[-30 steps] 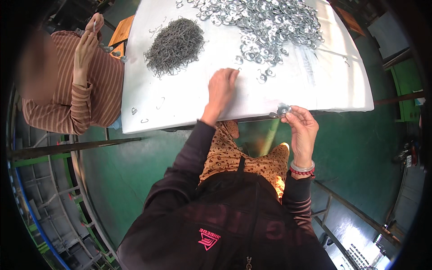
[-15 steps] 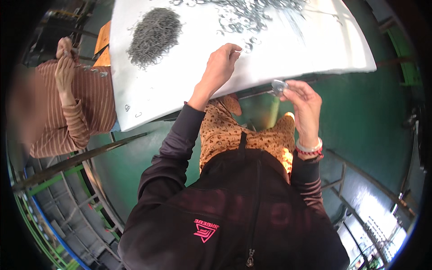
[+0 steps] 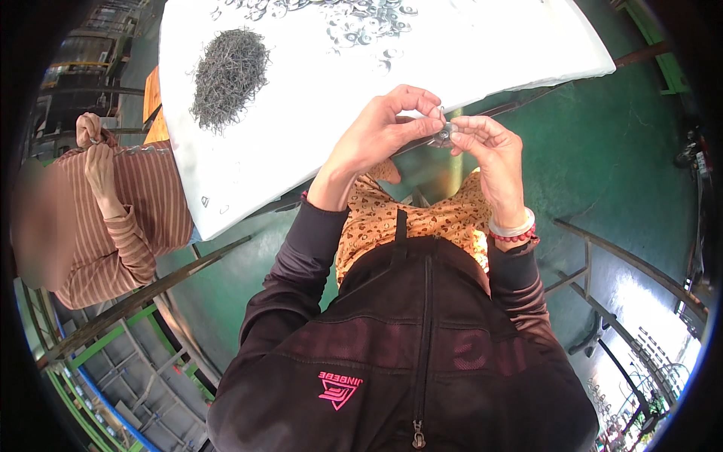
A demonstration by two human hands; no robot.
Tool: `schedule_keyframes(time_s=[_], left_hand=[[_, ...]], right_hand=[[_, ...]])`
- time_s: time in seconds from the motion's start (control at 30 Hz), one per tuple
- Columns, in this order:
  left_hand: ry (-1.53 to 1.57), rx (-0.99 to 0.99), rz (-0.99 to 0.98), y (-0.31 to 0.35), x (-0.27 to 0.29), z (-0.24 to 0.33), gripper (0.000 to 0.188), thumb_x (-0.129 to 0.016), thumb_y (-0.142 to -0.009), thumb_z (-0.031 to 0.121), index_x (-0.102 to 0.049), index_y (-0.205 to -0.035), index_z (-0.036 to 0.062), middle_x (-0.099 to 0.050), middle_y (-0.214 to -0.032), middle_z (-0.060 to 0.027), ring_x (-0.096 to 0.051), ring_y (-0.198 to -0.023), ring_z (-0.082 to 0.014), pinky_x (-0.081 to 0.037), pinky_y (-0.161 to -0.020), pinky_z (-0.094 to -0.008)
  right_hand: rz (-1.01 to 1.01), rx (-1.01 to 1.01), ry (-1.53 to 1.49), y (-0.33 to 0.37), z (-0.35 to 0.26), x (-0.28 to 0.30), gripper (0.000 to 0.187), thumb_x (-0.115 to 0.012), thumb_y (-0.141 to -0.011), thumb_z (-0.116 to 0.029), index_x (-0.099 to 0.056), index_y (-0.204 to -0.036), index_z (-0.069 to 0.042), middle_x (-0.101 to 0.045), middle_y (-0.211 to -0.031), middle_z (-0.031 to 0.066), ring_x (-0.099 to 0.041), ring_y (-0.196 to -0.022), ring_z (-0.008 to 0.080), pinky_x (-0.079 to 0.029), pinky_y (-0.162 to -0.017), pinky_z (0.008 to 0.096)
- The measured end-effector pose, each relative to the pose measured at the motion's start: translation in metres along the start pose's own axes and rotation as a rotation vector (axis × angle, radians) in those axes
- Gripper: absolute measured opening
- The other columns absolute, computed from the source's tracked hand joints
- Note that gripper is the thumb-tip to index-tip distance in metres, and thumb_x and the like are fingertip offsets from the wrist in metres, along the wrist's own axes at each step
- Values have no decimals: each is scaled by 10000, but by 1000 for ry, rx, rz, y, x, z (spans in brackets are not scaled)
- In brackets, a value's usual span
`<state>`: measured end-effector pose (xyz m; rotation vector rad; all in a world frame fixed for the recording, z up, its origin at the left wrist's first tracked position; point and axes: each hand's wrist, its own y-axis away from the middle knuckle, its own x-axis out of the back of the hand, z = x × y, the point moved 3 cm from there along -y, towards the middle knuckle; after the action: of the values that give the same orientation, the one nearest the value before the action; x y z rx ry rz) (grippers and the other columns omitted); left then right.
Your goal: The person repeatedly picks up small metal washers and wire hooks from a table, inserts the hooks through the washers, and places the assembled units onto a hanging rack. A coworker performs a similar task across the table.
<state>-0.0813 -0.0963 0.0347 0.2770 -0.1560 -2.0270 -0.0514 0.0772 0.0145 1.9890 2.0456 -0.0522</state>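
My right hand (image 3: 497,156) pinches a round grey metal disc (image 3: 444,134) with a raised centre, held off the near edge of the white table (image 3: 316,124). My left hand (image 3: 376,132) meets it there, thumb and forefinger closed on a small shiny metal piece (image 3: 442,113) at the disc's upper edge; its exact shape is too small to tell. Part of the disc is hidden behind the fingers. On the table beyond, several similar metal discs (image 3: 367,24) lie scattered, and a heap of dark bent wire pieces (image 3: 230,79) lies to their left.
A co-worker in a striped brown top (image 3: 154,192) sits at the table's left side, both hands raised together. Two or so loose wire pieces (image 3: 224,209) lie at the table's left corner. Metal rails (image 3: 151,290) run at the lower left, and a metal frame (image 3: 587,260) stands at right.
My left hand has come off the table toward the right with a small metal piece and met the disc. My right hand has shifted slightly left. The view has also shifted.
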Motion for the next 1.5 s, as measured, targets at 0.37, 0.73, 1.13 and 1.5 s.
schedule_keyframes(time_s=[0.37,0.73,1.13,1.5], left_hand=[[-210,-113,168,7,-5,-1,117,-619,-865,129,-591,-925,32,-571,-1093,-69,-591,-949,-165,-542,-592,-261],[-257,-418,350,46,-11,-3,67,-532,-899,42,-556,-957,16,-614,-942,-90,-626,-651,-144,-499,-547,-246],[-242,-488,446,45,-3,-20,117,-526,-911,53,-512,-1021,17,-603,-975,-99,-627,-605,-131,-479,-429,-237],[-130,-375,383,19,-16,-26,274,-581,-887,112,-385,-1073,66,-607,-1012,-145,-606,-512,-154,-441,-313,-237]], right_hand=[[-19,28,71,4,-9,-12,177,-641,-787,26,-656,-963,27,-662,-849,77,-597,-717,99,-491,-617,233],[-143,86,533,-106,15,-31,258,-621,-841,-163,-648,-1034,6,-653,-787,114,-592,-666,145,-482,-589,260],[-129,89,737,-119,29,-61,336,-655,-764,-38,-589,-1092,-13,-639,-855,157,-630,-710,283,-502,-670,331],[-156,27,161,-25,-40,-29,356,-628,-807,38,-574,-1154,-23,-630,-874,51,-559,-745,61,-462,-650,185]])
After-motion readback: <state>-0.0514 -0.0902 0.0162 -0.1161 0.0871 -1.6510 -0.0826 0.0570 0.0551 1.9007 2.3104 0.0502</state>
